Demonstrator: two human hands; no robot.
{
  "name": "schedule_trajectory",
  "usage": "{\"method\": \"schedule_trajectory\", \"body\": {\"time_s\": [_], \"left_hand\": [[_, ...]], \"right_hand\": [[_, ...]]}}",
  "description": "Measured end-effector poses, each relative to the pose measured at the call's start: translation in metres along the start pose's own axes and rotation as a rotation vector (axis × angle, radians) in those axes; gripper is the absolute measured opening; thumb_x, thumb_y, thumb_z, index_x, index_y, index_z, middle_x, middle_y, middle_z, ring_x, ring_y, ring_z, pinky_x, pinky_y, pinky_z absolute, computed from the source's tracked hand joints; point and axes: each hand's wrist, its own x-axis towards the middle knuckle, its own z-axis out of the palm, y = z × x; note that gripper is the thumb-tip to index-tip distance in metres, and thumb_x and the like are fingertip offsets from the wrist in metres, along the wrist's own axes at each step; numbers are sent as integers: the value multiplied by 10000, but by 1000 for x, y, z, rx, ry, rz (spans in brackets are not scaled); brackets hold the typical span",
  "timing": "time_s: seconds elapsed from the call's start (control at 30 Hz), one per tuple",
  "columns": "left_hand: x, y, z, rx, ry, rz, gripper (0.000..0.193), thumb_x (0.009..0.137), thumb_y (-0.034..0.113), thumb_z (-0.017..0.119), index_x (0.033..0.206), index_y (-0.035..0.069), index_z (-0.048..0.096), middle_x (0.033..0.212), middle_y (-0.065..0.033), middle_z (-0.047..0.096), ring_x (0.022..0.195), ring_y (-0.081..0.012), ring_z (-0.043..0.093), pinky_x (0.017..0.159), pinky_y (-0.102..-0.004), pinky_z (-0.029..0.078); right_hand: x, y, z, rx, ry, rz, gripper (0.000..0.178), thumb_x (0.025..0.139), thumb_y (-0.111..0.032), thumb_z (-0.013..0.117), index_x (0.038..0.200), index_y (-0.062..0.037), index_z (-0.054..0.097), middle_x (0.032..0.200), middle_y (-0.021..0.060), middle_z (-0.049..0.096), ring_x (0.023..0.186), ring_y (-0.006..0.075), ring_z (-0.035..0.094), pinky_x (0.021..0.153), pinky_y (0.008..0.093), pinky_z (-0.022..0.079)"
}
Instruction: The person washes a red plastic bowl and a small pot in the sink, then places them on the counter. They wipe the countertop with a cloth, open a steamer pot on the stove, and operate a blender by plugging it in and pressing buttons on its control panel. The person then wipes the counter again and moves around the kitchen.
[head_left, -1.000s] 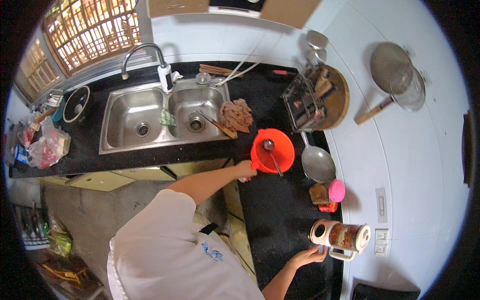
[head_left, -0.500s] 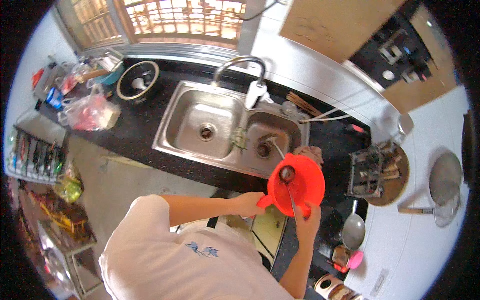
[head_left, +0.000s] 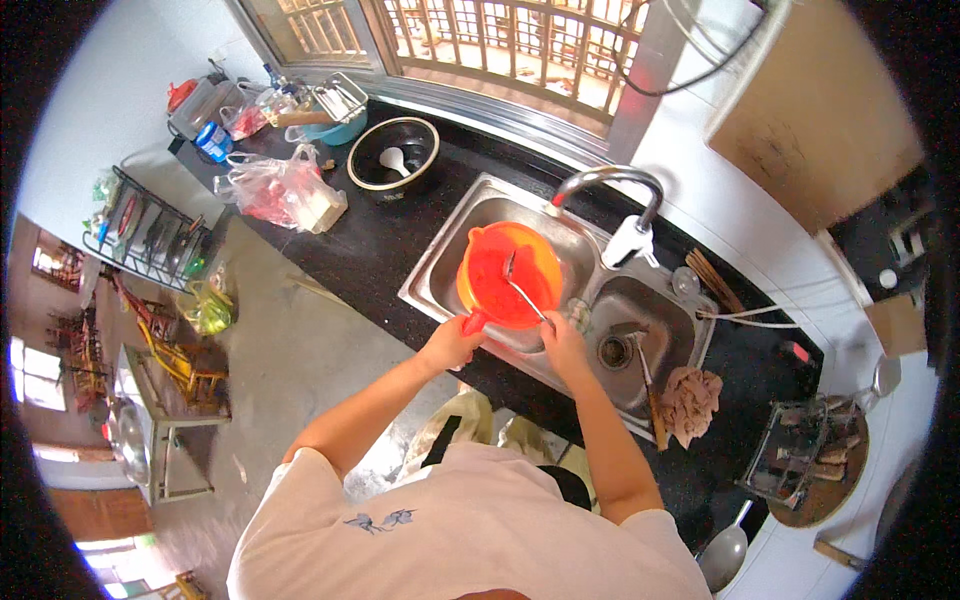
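Note:
My left hand [head_left: 449,343] is closed round the handle of a red plastic dipper [head_left: 480,285], which is over the left basin of the steel double sink [head_left: 418,285]. A metal ladle [head_left: 528,300] slants into the dipper, its bowl end inside. My right hand [head_left: 566,347] grips the ladle's handle near the dipper's rim. From the right basin a long tool with a wooden handle [head_left: 657,420] leans over the front edge, beside a crumpled brown cloth [head_left: 690,402]. The curved faucet [head_left: 615,172] rises behind the sink.
To the left on the black counter are a dark bowl [head_left: 365,172] holding a white spoon, plastic bags [head_left: 285,190] and a blue basin [head_left: 340,132]. A wire rack [head_left: 785,450] and a grey ladle [head_left: 725,555] are at right. A dish rack [head_left: 150,235] stands far left.
Both hands have moved left with the red dipper and the ladle, from the counter edge by the right basin to over the left basin. The view has shifted too.

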Motion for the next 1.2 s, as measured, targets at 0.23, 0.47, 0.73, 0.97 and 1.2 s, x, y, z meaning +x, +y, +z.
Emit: {"method": "schedule_trajectory", "body": {"time_s": [0.23,0.47,0.73,0.97,1.2], "left_hand": [[59,-59,-47,-91,25,-4,382,881,295,671,1142,48,540,622,-30,557,477,-122,536,410,-282,419],[94,-90,-70,-240,-265,-35,467,917,242,657,1304,65,464,702,-6,553,529,-89,523,455,-250,433],[100,-75,-93,350,6,358,439,852,240,690,1227,58,551,982,-145,676,844,-297,675,722,-374,538],[101,-47,-94,498,201,534,439,818,202,678,1219,85,543,958,-141,636,804,-341,650,681,-425,523],[100,-36,-86,695,316,555,482,795,177,678,1248,116,526,938,-99,572,734,-324,622,644,-422,507]], "right_hand": [[29,19,31,321,348,207,340,1005,-246,455,1265,-35,517,1110,178,636,1019,336,609,898,396,458],[58,56,83,757,235,498,296,1010,-272,469,1203,-61,545,813,15,565,663,114,531,561,284,444],[126,39,132,1315,-3,709,279,937,-307,578,1166,-148,590,967,17,638,705,152,590,549,312,468],[151,87,161,1244,-94,850,224,954,-391,500,862,-189,539,622,-27,487,465,111,406,443,269,335],[164,44,122,1222,-75,604,294,977,-417,455,869,-153,527,596,-29,441,461,83,383,419,236,289]]}}
